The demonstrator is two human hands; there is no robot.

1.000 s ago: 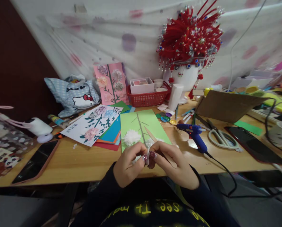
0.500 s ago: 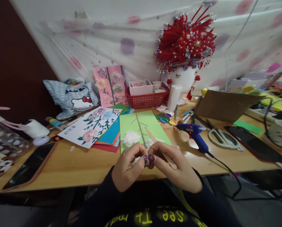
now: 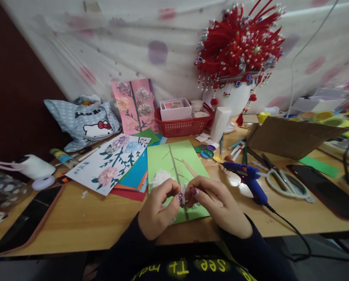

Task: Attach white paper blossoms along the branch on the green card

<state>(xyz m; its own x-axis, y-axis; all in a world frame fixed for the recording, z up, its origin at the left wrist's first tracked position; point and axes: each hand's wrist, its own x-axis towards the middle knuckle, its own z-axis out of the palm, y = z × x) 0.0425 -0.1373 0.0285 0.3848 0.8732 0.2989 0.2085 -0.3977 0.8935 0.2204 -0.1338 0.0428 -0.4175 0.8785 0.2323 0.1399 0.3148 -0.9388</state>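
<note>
Both hands are close together over the near part of a light green sheet (image 3: 188,150) with a painted grey-brown branch. The fingertips of my left hand (image 3: 159,208) pinch a small whitish piece (image 3: 183,195), thin like tissue; its shape is mostly hidden. My right hand (image 3: 221,205) has its thumb and fingers closed at the same piece. A pointed wooden stick (image 3: 188,168) runs through the right hand, its tip sticking out past the fingers. A fluffy white paper flower (image 3: 161,177) lies on the sheet beyond the left hand, and more white ruffles show partly under the hands.
To the right lie a blue glue gun (image 3: 246,177) with a cord, scissors (image 3: 285,183) and a phone (image 3: 326,191). Small paint pots (image 3: 206,153) sit behind the green sheet. Left are a flower picture (image 3: 110,160) on coloured paper and another phone (image 3: 27,218). A red basket (image 3: 183,128) stands behind.
The camera view has shifted, showing more of the green sheet. My right fingertips have moved slightly apart from the left ones, and the wooden stick is now more hidden by the right hand.
</note>
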